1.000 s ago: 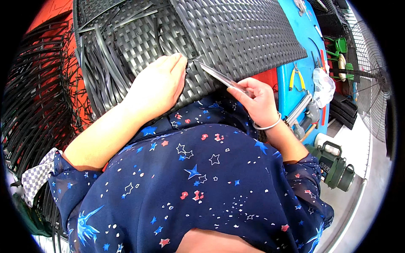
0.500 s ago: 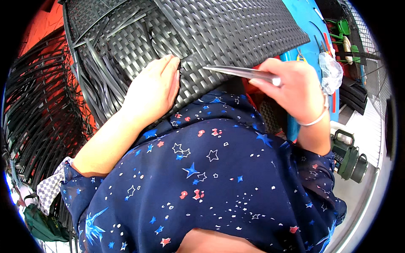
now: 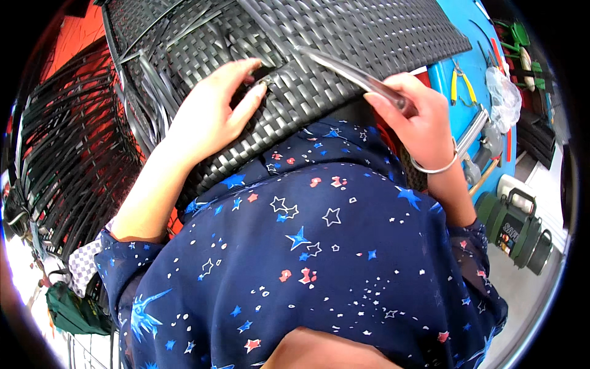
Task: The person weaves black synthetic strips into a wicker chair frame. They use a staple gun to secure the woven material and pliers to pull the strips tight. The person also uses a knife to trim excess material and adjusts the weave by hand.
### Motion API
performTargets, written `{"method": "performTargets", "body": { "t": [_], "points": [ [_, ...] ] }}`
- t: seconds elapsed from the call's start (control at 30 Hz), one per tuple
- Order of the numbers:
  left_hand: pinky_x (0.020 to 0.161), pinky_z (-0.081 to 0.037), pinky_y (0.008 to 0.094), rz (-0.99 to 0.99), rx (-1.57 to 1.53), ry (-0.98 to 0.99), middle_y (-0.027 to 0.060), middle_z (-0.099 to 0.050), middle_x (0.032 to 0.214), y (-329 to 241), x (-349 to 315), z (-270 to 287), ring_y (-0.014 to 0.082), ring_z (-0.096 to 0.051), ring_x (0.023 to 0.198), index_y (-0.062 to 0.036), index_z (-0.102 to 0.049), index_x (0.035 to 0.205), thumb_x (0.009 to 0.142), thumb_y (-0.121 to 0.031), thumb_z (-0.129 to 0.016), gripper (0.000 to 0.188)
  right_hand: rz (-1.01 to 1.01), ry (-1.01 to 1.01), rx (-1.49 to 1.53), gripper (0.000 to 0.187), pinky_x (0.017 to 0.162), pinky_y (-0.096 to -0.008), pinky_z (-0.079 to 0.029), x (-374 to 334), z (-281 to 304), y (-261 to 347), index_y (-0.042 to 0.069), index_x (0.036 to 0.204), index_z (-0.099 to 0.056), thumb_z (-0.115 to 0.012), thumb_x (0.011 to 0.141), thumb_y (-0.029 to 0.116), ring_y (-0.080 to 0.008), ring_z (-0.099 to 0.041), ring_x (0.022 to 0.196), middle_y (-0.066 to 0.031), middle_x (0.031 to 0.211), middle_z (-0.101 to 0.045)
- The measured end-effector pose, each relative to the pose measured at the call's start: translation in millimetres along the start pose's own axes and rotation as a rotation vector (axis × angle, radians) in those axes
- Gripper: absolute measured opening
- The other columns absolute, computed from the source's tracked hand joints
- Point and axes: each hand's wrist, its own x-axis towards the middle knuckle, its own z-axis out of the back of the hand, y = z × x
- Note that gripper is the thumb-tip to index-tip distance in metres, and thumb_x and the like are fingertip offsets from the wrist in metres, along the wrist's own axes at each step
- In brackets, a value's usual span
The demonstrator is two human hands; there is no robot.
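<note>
A panel of woven black flat plastic strips point(image 3: 369, 37) lies across my lap, its left part still showing loose strip ends point(image 3: 150, 92). My left hand point(image 3: 212, 111) rests on the weave with thumb and forefinger apart, their tips beside a dark gap point(image 3: 279, 71) in the strips. Gripped in my right hand point(image 3: 424, 120) is a long, shiny, tapered awl point(image 3: 350, 75), its blunt end at my fingers. The awl's tip points up and left, over the weave near that gap; whether it touches the strips I cannot tell.
On the blue surface point(image 3: 452, 37) at right are yellow-handled pliers point(image 3: 462, 86), a crumpled clear plastic bag point(image 3: 503, 98) and metal rods point(image 3: 472, 132). A dark green cylindrical device point(image 3: 513, 234) stands lower right. Black strips point(image 3: 74, 147) hang in a dense bundle at left, before red material point(image 3: 74, 40).
My left thumb and forefinger have spread apart, and a gap shows in the weave beside them. The awl's tip has swung upward. The view has shifted, revealing more of the blue surface.
</note>
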Motion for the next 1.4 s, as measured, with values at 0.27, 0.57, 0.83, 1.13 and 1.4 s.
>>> {"method": "performTargets", "body": {
  "t": [0.27, 0.57, 0.83, 1.13, 1.4],
  "points": [
    [0.111, -0.043, 0.0426, -0.196, -0.006, 0.079, 0.0231, -0.059, 0.138, 15, -5, -4, 0.0380, -0.057, 0.128, -0.0012, -0.050, 0.145, 0.099, -0.019, -0.059, 0.049, -0.145, -0.108, 0.185, 0.012, 0.055, -0.0172, -0.026, -8, -29, -43, 0.001, 0.101, -0.069, -0.074, 0.095, 0.011, 0.0028, -0.037, 0.064, 0.0105, 0.074, -0.051],
    [0.109, -0.043, 0.0314, 0.148, -0.595, 0.306, 0.0100, -0.068, 0.132, 38, 34, -7, 0.0172, -0.060, 0.124, -0.0019, -0.067, 0.131, 0.101, -0.038, -0.063, 0.047, -0.203, -0.223, 0.489, 0.011, 0.044, -0.0198, -0.027, -1, -55, -82, 0.005, 0.097, -0.059, -0.068, 0.099, 0.011, -0.0010, -0.039, 0.049, 0.0073, 0.062, -0.047],
    [0.102, -0.047, 0.0279, 0.446, -0.982, 0.390, 0.0073, -0.076, 0.112, 48, 53, -14, 0.0144, -0.067, 0.108, -0.0031, -0.077, 0.113, 0.090, -0.022, -0.077, 0.030, -0.160, -0.229, 0.512, 0.011, 0.042, -0.0200, -0.029, -1, -59, -81, 0.005, 0.097, -0.057, -0.067, 0.100, 0.009, -0.0019, -0.040, 0.047, 0.0060, 0.061, -0.047],
    [0.090, -0.050, 0.0245, 0.228, -0.474, 0.168, 0.0011, -0.073, 0.100, 43, 22, 15, 0.0074, -0.063, 0.094, -0.0011, -0.072, 0.120, 0.103, -0.034, -0.061, 0.039, -0.179, -0.281, 0.583, 0.010, 0.044, -0.0201, -0.028, -12, -58, -98, 0.005, 0.092, -0.058, -0.065, 0.100, 0.007, -0.0018, -0.039, 0.049, 0.0062, 0.063, -0.049],
    [0.069, -0.046, 0.0245, 0.470, -0.442, 0.621, -0.0083, -0.064, 0.083, 55, 57, 18, 0.0034, -0.051, 0.076, -0.0113, -0.073, 0.124, 0.103, -0.041, -0.058, 0.040, -0.230, -0.239, 0.724, 0.022, 0.046, -0.0213, -0.026, -24, -91, -103, 0.010, 0.082, -0.054, -0.064, 0.102, 0.011, -0.0018, -0.036, 0.050, 0.0078, 0.063, -0.044]
  ]
}}
